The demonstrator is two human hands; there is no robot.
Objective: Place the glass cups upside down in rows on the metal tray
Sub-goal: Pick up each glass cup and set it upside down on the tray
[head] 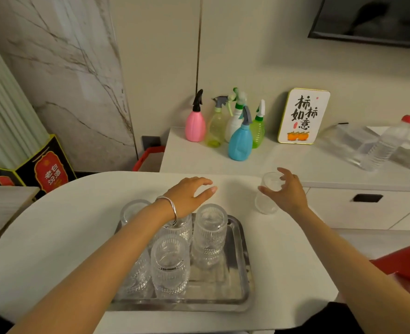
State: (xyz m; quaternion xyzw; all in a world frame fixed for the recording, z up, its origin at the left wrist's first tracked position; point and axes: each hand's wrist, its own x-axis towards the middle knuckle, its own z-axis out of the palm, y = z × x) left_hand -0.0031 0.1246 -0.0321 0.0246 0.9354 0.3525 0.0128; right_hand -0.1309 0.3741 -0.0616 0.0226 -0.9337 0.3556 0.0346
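Head: five cups (208, 233) on tray (237, 280); sixth cup (267, 194) off-tray.

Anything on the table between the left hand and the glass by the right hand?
No. In the head view, only bare white tabletop lies between the left hand and the glass cup at the right hand.

Clear ribbed glass cups (208, 233), silver metal tray (237, 280)
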